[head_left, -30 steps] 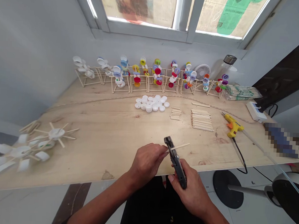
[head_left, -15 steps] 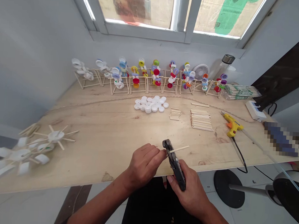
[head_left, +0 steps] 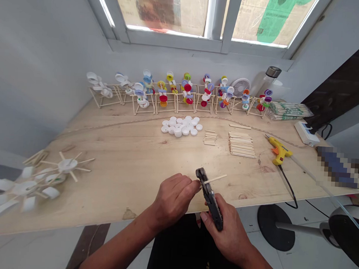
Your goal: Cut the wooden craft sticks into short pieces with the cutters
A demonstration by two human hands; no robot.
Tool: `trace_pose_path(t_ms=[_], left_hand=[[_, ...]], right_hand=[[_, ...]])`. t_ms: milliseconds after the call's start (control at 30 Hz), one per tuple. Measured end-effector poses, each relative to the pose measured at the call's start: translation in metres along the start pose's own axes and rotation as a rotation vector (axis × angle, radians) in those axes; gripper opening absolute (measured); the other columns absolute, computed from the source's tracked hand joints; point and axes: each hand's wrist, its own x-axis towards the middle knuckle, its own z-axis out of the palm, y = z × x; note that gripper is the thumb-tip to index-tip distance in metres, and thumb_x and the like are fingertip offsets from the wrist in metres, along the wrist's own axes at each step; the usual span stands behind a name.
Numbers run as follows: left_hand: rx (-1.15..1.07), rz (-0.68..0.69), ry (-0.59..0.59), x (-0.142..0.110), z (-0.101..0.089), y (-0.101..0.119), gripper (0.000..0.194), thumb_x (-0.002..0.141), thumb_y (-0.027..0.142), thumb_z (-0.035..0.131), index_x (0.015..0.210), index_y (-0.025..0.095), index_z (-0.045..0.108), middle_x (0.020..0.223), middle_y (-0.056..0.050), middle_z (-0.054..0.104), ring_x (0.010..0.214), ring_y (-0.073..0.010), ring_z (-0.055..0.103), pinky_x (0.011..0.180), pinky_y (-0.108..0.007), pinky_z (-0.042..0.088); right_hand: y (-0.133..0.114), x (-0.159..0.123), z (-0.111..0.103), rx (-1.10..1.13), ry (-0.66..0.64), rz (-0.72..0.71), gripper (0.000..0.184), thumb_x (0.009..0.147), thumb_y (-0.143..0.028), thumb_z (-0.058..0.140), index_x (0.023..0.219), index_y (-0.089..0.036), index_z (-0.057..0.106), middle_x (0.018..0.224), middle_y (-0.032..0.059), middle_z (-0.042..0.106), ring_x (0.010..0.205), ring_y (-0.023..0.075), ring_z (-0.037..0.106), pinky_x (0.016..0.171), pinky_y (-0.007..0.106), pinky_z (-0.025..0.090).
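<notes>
My right hand [head_left: 232, 231] is wrapped round the black handles of a multi-tool with plier jaws [head_left: 209, 199], its head pointing up and away from me. Across its jaws lies a thin wooden stick [head_left: 216, 179], with a length sticking out to the right. My left hand [head_left: 175, 195] is closed, thumb and fingertips pinching the stick's other end close to the jaws; that end is mostly hidden by the fingers. Both hands are over the table's front edge. Beyond them lie a pile of cut sticks [head_left: 242, 145], shorter sticks [head_left: 210, 138] and white bottle caps [head_left: 185, 130].
A yellow glue gun [head_left: 280, 151] lies at the right, its cord hanging over the edge. Stick-and-cap wheels on stands [head_left: 187, 96] line the wall. White spoked wheels [head_left: 68, 165] lie at the left. A power strip [head_left: 306, 133] and bagged sticks [head_left: 290, 111] are back right.
</notes>
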Motion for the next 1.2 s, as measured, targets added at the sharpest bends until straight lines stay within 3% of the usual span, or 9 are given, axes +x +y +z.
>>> trace_pose_path(t_ms=[200, 300, 533, 967, 1067, 1200], left_hand=[[-0.034, -0.043, -0.061, 0.006, -0.005, 0.003, 0.009, 0.083, 0.008, 0.047, 0.086, 0.013, 0.053, 0.053, 0.002, 0.047, 0.050, -0.0101, 0.042, 0.049, -0.024, 0.031], [-0.062, -0.021, -0.031, 0.005, -0.006, 0.003, 0.010, 0.081, 0.007, 0.050, 0.089, 0.012, 0.052, 0.053, 0.003, 0.045, 0.050, -0.0099, 0.041, 0.048, -0.025, 0.030], [-0.037, 0.005, -0.043, 0.000, -0.001, -0.001, 0.017, 0.079, 0.006, 0.050, 0.095, 0.011, 0.050, 0.055, 0.001, 0.048, 0.051, -0.0109, 0.043, 0.050, -0.026, 0.032], [0.085, 0.046, -0.065, -0.008, 0.011, -0.016, 0.018, 0.083, 0.010, 0.047, 0.100, 0.010, 0.051, 0.063, -0.002, 0.053, 0.057, -0.0125, 0.046, 0.053, -0.027, 0.035], [0.105, 0.033, -0.040, -0.008, 0.013, -0.017, 0.020, 0.082, 0.009, 0.046, 0.101, 0.010, 0.051, 0.068, -0.003, 0.056, 0.059, -0.0127, 0.048, 0.054, -0.027, 0.037], [0.112, 0.008, 0.014, -0.007, 0.012, -0.015, 0.018, 0.080, 0.005, 0.048, 0.097, 0.009, 0.052, 0.058, 0.001, 0.051, 0.053, -0.0112, 0.045, 0.051, -0.026, 0.034]], right_hand=[[-0.003, 0.000, -0.002, -0.012, 0.009, -0.029, 0.008, 0.080, -0.024, 0.051, 0.085, -0.020, 0.046, 0.067, -0.0019, 0.055, 0.059, 0.0140, 0.052, 0.056, 0.024, 0.038], [-0.003, 0.000, -0.002, -0.013, 0.011, -0.041, 0.010, 0.080, -0.024, 0.051, 0.088, -0.020, 0.046, 0.071, -0.0009, 0.057, 0.061, 0.0146, 0.053, 0.057, 0.025, 0.039], [-0.002, 0.001, 0.003, -0.005, -0.018, 0.012, 0.012, 0.083, -0.029, 0.047, 0.076, -0.020, 0.043, 0.062, -0.0017, 0.055, 0.056, 0.0140, 0.052, 0.054, 0.025, 0.037], [0.009, 0.012, 0.013, -0.028, 0.052, 0.042, 0.020, 0.084, -0.034, 0.047, 0.070, -0.019, 0.045, 0.059, -0.0014, 0.054, 0.054, 0.0132, 0.050, 0.053, 0.024, 0.036], [0.008, 0.015, 0.012, -0.024, 0.038, 0.063, 0.016, 0.082, -0.032, 0.049, 0.073, -0.019, 0.047, 0.062, -0.0015, 0.056, 0.056, 0.0137, 0.051, 0.054, 0.024, 0.037], [0.002, 0.015, 0.006, -0.013, 0.007, 0.050, 0.011, 0.079, -0.027, 0.052, 0.085, -0.019, 0.049, 0.065, -0.0022, 0.057, 0.058, 0.0145, 0.053, 0.055, 0.024, 0.038]])
